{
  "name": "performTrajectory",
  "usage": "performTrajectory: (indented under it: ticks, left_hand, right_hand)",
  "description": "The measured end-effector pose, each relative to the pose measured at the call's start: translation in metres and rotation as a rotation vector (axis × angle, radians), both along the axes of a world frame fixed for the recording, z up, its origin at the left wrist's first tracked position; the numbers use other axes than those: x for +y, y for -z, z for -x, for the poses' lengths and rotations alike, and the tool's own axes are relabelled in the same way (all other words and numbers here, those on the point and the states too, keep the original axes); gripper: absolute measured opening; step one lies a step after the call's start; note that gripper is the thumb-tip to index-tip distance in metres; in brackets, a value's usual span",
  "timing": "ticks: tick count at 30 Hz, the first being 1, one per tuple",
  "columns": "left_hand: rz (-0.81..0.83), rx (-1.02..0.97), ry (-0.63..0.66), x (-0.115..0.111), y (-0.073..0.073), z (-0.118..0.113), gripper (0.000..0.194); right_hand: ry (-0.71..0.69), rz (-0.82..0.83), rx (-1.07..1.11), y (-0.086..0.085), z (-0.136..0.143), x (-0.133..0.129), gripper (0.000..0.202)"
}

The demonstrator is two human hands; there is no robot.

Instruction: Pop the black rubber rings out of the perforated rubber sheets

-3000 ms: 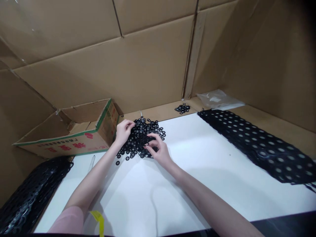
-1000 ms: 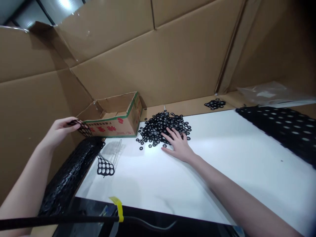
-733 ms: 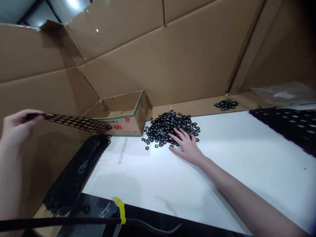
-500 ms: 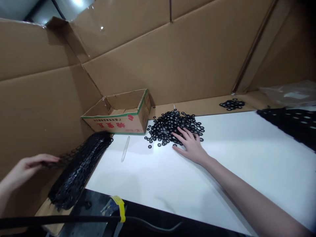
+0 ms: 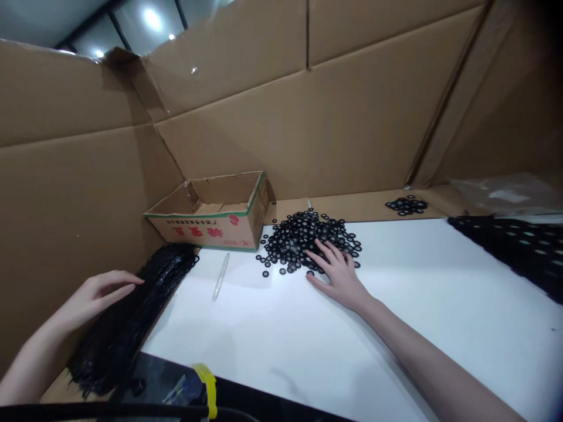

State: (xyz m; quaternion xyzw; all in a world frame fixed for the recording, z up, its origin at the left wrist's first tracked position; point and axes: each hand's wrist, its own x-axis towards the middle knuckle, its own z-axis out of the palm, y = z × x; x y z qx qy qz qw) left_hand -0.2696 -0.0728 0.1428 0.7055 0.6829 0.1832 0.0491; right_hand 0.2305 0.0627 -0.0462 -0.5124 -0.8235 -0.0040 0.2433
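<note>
My left hand hovers over or rests on a glossy black bundle of netting-like strands at the table's left edge. Its fingers are stretched out, the thumb slightly apart, and nothing shows between them. Whether the fingertips touch the bundle, I cannot tell. On the white tabletop, my right hand lies with fingers spread at the front right of a heap of small black rings. Its fingertips touch the nearest rings without gripping any. Several rings lie loose around the heap.
An open cardboard box stands behind the bundle. A clear pen-like stick lies left of the heap. Farther right are a small ring pile, a black perforated sheet and a plastic bag. Cardboard walls enclose the table.
My left hand has let go of the raised black netting and moved right, over the bundle; the netting has dropped. My right hand stays at the heap. The view has tilted up slightly.
</note>
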Motion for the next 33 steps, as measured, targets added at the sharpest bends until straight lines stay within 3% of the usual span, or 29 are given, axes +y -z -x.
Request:
performTrajectory:
  ticks: [3, 9, 11, 14, 18, 21, 26, 33]
  left_hand:
    - [0.062, -0.039, 0.260, 0.045, 0.021, -0.058, 0.020]
    - [0.139, -0.124, 0.614, 0.099, 0.109, -0.196, 0.058]
    - [0.158, -0.117, 0.657, 0.117, 0.132, -0.227, 0.078]
    - [0.112, -0.126, 0.615, 0.153, 0.153, -0.259, 0.101]
    - [0.043, -0.132, 0.545, 0.195, 0.159, -0.285, 0.128]
    - [0.040, -0.087, 0.562, 0.209, 0.155, -0.294, 0.128]
    - [-0.020, -0.003, 0.550, 0.216, 0.152, -0.295, 0.107]
    - [-0.188, 0.067, 0.523, 0.223, 0.157, -0.297, 0.063]
  right_hand:
    - [0.011, -0.023, 0.000, -0.002, 0.000, -0.001, 0.056]
    - [0.157, -0.012, -0.017, -0.005, -0.011, 0.005, 0.088]
    - [0.211, 0.029, -0.017, -0.003, -0.016, 0.010, 0.100]
    - [0.245, 0.057, -0.014, 0.000, -0.022, 0.020, 0.111]
    - [0.217, 0.066, -0.019, 0.000, -0.026, 0.036, 0.113]
    - [0.148, 0.099, -0.029, -0.001, -0.027, 0.045, 0.112]
    - [0.056, 0.118, -0.006, -0.004, -0.026, 0.051, 0.106]
    - [0.056, 0.166, 0.043, -0.007, -0.021, 0.056, 0.100]
